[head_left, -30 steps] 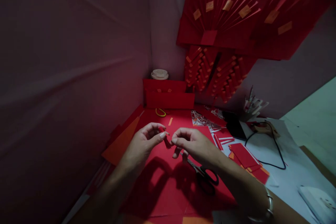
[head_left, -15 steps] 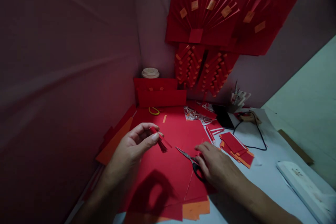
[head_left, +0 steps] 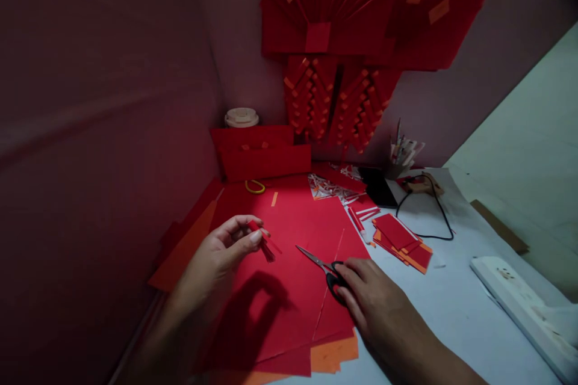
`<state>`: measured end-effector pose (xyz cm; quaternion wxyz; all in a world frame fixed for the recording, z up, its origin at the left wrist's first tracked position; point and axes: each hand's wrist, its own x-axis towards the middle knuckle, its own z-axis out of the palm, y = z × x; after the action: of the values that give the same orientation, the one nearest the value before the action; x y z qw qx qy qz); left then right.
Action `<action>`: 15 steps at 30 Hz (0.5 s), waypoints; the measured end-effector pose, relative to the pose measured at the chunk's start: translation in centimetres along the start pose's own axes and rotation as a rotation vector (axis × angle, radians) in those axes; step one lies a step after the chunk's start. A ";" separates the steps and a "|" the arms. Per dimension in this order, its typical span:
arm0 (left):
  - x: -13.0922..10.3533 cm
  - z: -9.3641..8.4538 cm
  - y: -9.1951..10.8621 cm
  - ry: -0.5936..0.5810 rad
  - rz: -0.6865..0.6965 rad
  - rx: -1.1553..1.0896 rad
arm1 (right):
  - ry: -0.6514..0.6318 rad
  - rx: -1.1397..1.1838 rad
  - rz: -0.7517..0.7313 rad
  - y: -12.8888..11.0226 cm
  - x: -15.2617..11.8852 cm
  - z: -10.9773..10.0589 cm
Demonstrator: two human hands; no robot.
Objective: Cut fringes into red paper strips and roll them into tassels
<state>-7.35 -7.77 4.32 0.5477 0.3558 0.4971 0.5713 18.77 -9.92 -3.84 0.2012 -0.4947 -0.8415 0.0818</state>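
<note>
My left hand (head_left: 235, 243) is raised over the red sheet (head_left: 293, 307), its thumb and fingers pinching a small red fringed paper tassel (head_left: 264, 243). The thin cut strips of the tassel hang down to the right. On the sheet lies a pair of scissors (head_left: 333, 280) with black handles, blades pointing up-left toward the tassel and almost closed. My right hand (head_left: 372, 295) has its thumb and fingers at the handles, gripping them low against the paper. A faint creased line (head_left: 326, 295) runs across the sheet beside the scissors.
A small orange strip (head_left: 274, 199) and a yellow loop handle (head_left: 255, 187) lie farther back. To the right are paper cards (head_left: 401, 237), scraps (head_left: 325, 186), a dark phone-like slab (head_left: 378, 187), a cable (head_left: 450, 222) and a white case (head_left: 515, 301). Red paper decorations (head_left: 311, 99) hang behind.
The view has tilted down and shifted right. My right hand has settled more closely onto the scissors' handles, while the left still pinches the tassel.
</note>
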 end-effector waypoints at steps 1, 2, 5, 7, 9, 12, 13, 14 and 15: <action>0.2 -0.1 -0.2 0.003 -0.009 0.015 | 0.007 0.001 -0.017 0.1 0.0 0.2; 0.3 -0.3 -0.4 0.009 -0.015 0.025 | 0.017 0.001 -0.032 0.3 0.0 0.3; 0.5 -0.4 -0.7 0.018 -0.034 0.058 | 0.054 -0.002 -0.060 0.7 -0.2 0.7; 0.5 -0.3 -0.7 0.012 -0.052 0.082 | 0.075 -0.011 -0.057 0.8 -0.3 0.7; 0.4 -0.1 -0.6 0.009 -0.065 0.095 | 0.058 -0.028 -0.035 0.7 -0.3 0.5; 0.2 0.3 -0.5 0.019 -0.076 0.105 | -0.022 -0.058 -0.004 0.3 -0.1 0.0; 0.1 0.4 -0.4 0.020 -0.080 0.109 | -0.038 -0.069 0.001 0.2 0.0 -0.2; 0.1 0.4 -0.4 0.020 -0.084 0.113 | -0.044 -0.083 0.002 0.0 0.0 -0.3; 0.1 0.4 -0.5 0.019 -0.088 0.116 | -0.044 -0.098 0.001 0.0 0.0 -0.5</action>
<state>-6.82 -7.60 3.95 0.5458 0.3593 0.5497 0.5204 18.93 -9.95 -3.38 0.1581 -0.5026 -0.8484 0.0514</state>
